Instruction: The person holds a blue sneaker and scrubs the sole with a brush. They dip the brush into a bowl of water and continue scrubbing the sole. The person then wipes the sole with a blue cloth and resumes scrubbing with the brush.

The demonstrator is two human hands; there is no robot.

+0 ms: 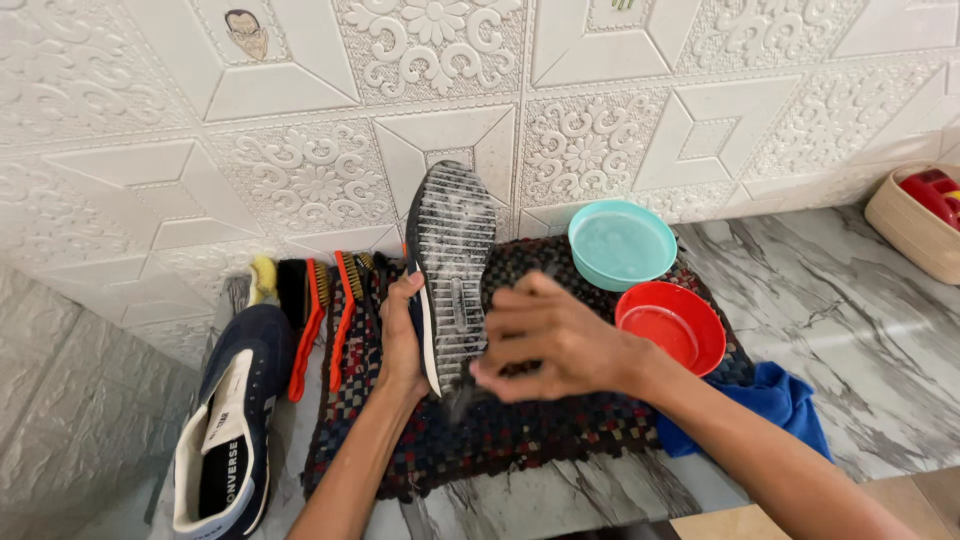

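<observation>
My left hand grips the side of a dark sneaker held upright, its wet, soapy ribbed sole facing me. Over the lower part of the sole my right hand is closed on a small dark brush whose bristles poke out below the fingers and touch the sole. Both hands work above a dark woven mat on the marble counter. The matching navy sneaker lies on its side at the left, beside the mat.
Orange-handled brushes and a yellow-tipped one lie left of the held shoe. A teal bowl and a red bowl sit on the mat's right, a blue cloth beside them. A beige basket stands far right.
</observation>
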